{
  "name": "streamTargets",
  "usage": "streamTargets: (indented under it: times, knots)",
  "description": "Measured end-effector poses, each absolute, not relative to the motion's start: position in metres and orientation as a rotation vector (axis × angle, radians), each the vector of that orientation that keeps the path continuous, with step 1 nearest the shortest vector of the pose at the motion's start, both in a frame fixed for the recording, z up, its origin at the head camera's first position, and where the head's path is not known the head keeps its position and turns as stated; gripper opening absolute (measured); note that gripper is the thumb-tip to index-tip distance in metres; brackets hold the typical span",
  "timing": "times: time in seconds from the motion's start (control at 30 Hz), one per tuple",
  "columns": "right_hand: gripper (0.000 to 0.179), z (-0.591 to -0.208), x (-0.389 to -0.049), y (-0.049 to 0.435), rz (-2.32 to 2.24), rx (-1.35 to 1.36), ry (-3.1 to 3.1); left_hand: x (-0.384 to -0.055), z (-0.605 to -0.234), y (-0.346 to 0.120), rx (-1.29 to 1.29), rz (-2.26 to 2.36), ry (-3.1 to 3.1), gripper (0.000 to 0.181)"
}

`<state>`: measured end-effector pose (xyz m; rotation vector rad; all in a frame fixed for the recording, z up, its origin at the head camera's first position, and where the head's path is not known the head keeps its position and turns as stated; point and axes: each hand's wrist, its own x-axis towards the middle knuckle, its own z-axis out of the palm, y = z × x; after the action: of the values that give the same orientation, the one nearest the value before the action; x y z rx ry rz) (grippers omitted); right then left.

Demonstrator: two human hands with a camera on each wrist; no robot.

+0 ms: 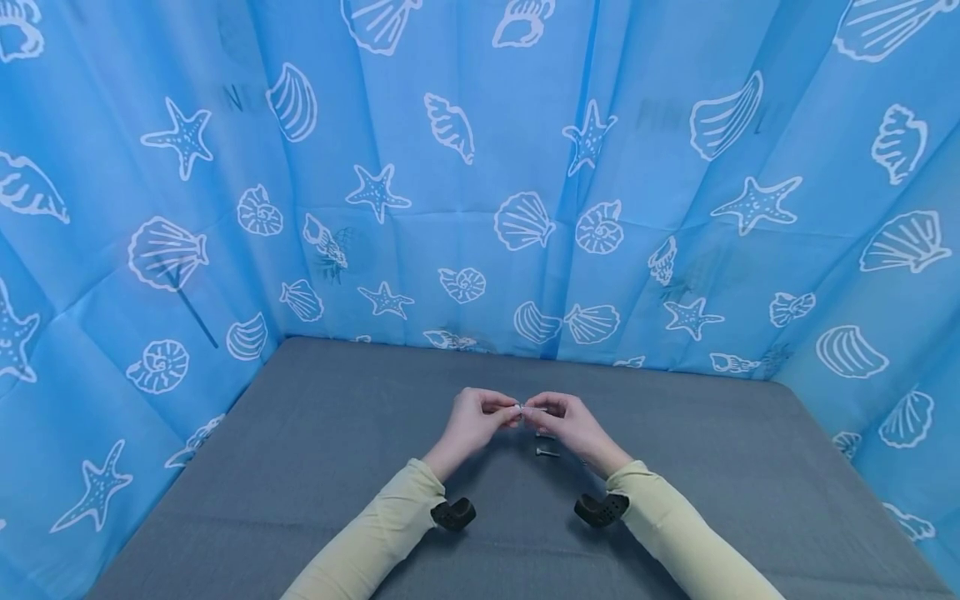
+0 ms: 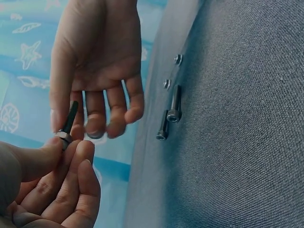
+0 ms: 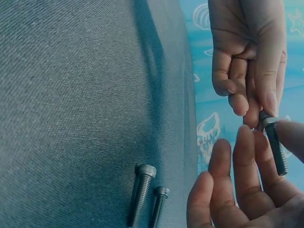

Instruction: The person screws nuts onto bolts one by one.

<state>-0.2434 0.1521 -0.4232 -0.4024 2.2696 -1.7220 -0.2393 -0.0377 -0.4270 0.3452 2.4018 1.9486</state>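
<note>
Left hand [image 1: 478,418]: thumb and fingers pinching a dark metal bolt [image 2: 71,117] at its head end, raised above the worktop [image 1: 337,458], about midway between left and right edges. Right hand [image 1: 567,422]: thumb and index finger at a bright nut [image 3: 270,120] on that bolt, pinching it; other fingers spread. Below, on the worktop, inward from the far edge: two loose bolts, one larger-looking [image 2: 175,104], one beside it [image 2: 163,127]; two small nuts [image 2: 178,59] near them. Pale yellow sleeves [image 1: 375,533]; black wrist pieces [image 1: 453,514]. Past the far edge: blue shell-print curtain [image 1: 480,225].
</note>
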Motion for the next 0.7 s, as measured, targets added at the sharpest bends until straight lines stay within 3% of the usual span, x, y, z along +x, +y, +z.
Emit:
streamTargets:
  times: [0.7]
  knots:
    - [0.033, -0.425, -0.2414, 0.1534, -1.779, -0.458, 2.245, -0.2391, -0.4271, -0.0383, 0.329, 1.963, 2.389, 0.012]
